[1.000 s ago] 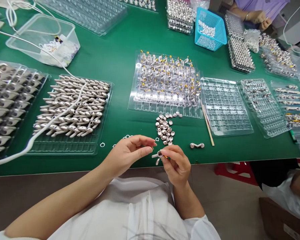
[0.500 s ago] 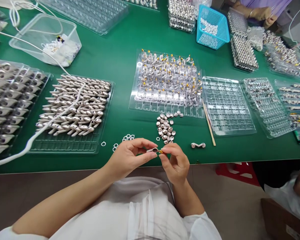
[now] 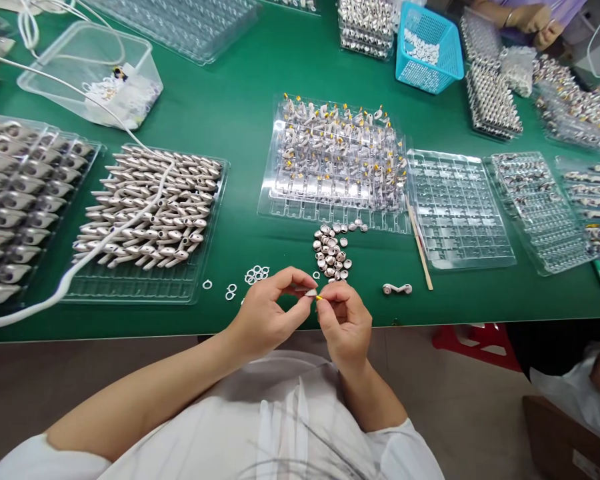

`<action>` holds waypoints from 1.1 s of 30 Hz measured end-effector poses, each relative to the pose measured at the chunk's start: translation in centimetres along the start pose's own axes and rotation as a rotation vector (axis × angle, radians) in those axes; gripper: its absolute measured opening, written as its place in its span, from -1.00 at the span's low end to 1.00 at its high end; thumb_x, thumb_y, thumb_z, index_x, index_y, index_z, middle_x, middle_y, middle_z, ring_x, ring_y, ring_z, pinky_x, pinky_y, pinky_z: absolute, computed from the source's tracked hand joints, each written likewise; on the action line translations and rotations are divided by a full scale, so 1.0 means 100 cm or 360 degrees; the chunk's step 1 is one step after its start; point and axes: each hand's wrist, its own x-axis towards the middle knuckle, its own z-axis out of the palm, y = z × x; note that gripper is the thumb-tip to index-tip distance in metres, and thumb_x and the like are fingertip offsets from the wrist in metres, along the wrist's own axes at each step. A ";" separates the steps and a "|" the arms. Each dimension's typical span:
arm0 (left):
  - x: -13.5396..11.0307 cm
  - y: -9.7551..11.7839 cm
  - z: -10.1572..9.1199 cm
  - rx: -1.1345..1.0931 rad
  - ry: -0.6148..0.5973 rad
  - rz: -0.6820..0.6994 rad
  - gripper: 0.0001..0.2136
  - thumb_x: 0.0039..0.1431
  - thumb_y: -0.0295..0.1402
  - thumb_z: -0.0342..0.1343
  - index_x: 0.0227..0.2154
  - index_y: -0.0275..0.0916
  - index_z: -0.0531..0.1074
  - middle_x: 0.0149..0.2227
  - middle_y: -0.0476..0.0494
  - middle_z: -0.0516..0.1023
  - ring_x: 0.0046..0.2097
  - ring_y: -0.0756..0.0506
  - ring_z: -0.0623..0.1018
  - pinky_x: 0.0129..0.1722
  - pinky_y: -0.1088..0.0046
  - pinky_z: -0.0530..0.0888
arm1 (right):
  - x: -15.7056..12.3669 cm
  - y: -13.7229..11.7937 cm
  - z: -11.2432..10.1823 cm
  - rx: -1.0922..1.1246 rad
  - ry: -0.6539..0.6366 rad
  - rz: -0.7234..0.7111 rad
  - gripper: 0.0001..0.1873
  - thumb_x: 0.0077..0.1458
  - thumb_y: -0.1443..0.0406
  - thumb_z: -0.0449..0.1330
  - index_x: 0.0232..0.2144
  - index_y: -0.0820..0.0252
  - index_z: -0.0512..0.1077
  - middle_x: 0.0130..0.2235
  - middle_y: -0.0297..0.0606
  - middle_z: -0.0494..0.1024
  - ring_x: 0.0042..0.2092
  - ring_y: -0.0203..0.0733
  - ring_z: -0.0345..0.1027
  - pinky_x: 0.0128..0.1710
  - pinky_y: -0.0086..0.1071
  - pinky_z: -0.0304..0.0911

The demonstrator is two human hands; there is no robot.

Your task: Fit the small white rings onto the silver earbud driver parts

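Between the thumb and fingers of my left hand (image 3: pixel 267 312) is a small pale earbud shell (image 3: pixel 311 293), partly covered by the fingertips. My right hand (image 3: pixel 346 321) pinches a tiny yellow-orange piece (image 3: pixel 319 298) right against the shell's right end; whether the two are joined I cannot tell. Just beyond my fingers lies a heap of small round silver caps (image 3: pixel 331 253). Several white rings (image 3: pixel 257 274) rest on the green table left of the heap. To the right of my hands is a single earbud piece (image 3: pixel 397 289).
Ahead stands a clear tray of parts with yellow tips (image 3: pixel 340 147), a wooden stick (image 3: pixel 420 247) at its right. A tray of earbud stems (image 3: pixel 145 207), crossed by a white cable (image 3: pixel 80 263), is on the left. Farther off are a blue basket (image 3: pixel 427 75) and another person's hands (image 3: pixel 535 23).
My left hand has turned the shell, which now shows less of its length between the fingers. Both hands remain close together, with the yellow piece still at the shell's end.
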 end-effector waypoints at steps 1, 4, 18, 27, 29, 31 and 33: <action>0.001 -0.001 0.001 0.0000 0.0008 0.0010 -0.90 0.13 -0.36 0.11 -0.31 -0.24 0.45 -0.30 -0.07 0.56 -0.26 -0.05 0.56 -0.17 0.48 0.52 | 0.000 0.001 0.001 -0.0014 0.0032 -0.0019 -0.99 0.14 0.32 0.15 -0.34 0.11 0.38 -0.33 -0.31 0.41 -0.36 -0.28 0.34 -0.42 -0.41 0.32; 0.002 -0.002 0.003 -0.0033 -0.0019 -0.0017 -0.89 0.13 -0.34 0.12 -0.30 -0.24 0.45 -0.31 -0.07 0.55 -0.26 -0.04 0.56 -0.17 0.48 0.51 | -0.001 0.004 0.000 -0.0050 0.0086 -0.0038 -0.94 0.14 0.34 0.15 -0.29 0.09 0.39 -0.30 -0.31 0.44 -0.40 -0.31 0.35 -0.46 -0.42 0.32; 0.008 -0.005 0.000 -0.0421 -0.0207 -0.0310 -0.84 0.09 -0.30 0.14 -0.30 -0.28 0.43 -0.30 -0.12 0.54 -0.27 -0.07 0.56 -0.25 0.45 0.51 | 0.008 -0.005 -0.019 -0.0266 -0.0341 -0.0327 -0.78 0.16 0.41 0.16 -0.15 0.06 0.44 -0.27 -0.26 0.52 -0.26 -0.21 0.43 -0.28 -0.30 0.41; 0.010 -0.009 -0.002 -0.0595 -0.0302 -0.0407 -0.82 0.11 -0.28 0.16 -0.27 -0.28 0.44 -0.28 -0.11 0.53 -0.24 -0.07 0.56 -0.18 0.41 0.52 | 0.014 -0.007 -0.025 -0.0413 -0.0416 -0.0501 -0.69 0.15 0.47 0.15 -0.08 0.05 0.40 -0.25 -0.24 0.51 -0.23 -0.19 0.41 -0.24 -0.28 0.40; 0.011 -0.007 -0.002 -0.0601 -0.0300 -0.0416 -0.82 0.09 -0.29 0.18 -0.29 -0.28 0.44 -0.30 -0.10 0.53 -0.27 -0.06 0.55 -0.21 0.43 0.51 | 0.014 -0.008 -0.025 -0.0402 -0.0421 -0.0472 -0.68 0.15 0.47 0.15 -0.08 0.05 0.39 -0.25 -0.25 0.52 -0.23 -0.19 0.41 -0.24 -0.28 0.39; 0.012 -0.004 -0.003 -0.0621 -0.0298 -0.0430 -0.83 0.08 -0.30 0.19 -0.31 -0.28 0.45 -0.33 -0.08 0.53 -0.31 -0.03 0.53 -0.26 0.46 0.50 | 0.015 -0.008 -0.025 -0.0435 -0.0427 -0.0483 -0.67 0.15 0.48 0.15 -0.07 0.05 0.39 -0.24 -0.25 0.52 -0.24 -0.20 0.41 -0.24 -0.29 0.39; 0.013 -0.002 -0.004 -0.0664 -0.0315 -0.0457 -0.84 0.06 -0.31 0.20 -0.34 -0.28 0.46 -0.35 -0.07 0.52 -0.34 -0.01 0.52 -0.29 0.48 0.49 | 0.017 -0.008 -0.027 -0.0492 -0.0431 -0.0530 -0.66 0.15 0.49 0.14 -0.06 0.05 0.38 -0.24 -0.25 0.50 -0.24 -0.21 0.40 -0.24 -0.30 0.39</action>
